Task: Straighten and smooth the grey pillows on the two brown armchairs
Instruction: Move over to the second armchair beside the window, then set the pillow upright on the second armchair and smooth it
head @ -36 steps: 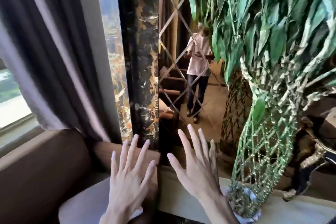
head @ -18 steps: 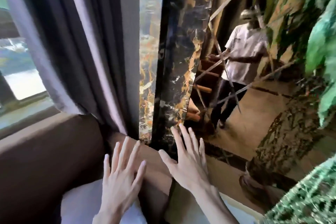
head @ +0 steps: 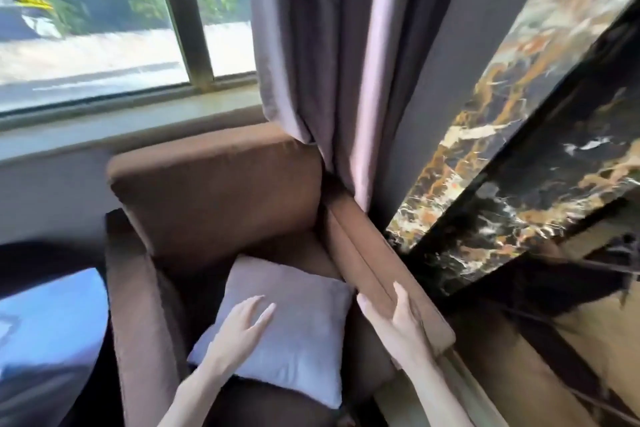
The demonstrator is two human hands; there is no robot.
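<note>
A brown armchair (head: 214,198) stands below the window, seen from above. A grey square pillow (head: 304,333) lies flat on its seat, turned at an angle toward the right armrest. My left hand (head: 242,326) hovers over or rests on the pillow's left part, fingers spread and holding nothing. My right hand (head: 394,319) is over the right armrest (head: 367,253), palm facing left, fingers apart and empty. Only one armchair is in view.
A grey curtain (head: 332,45) hangs behind the chair's right corner. A dark marble column (head: 519,156) stands close on the right. A window (head: 104,10) and its sill run behind the chair. A glossy dark surface (head: 45,329) lies to the left.
My view has swung left and down, away from the plant and mirror, so the whole armchair and pillow show. Both hands have dropped toward the seat, the left one onto the pillow.
</note>
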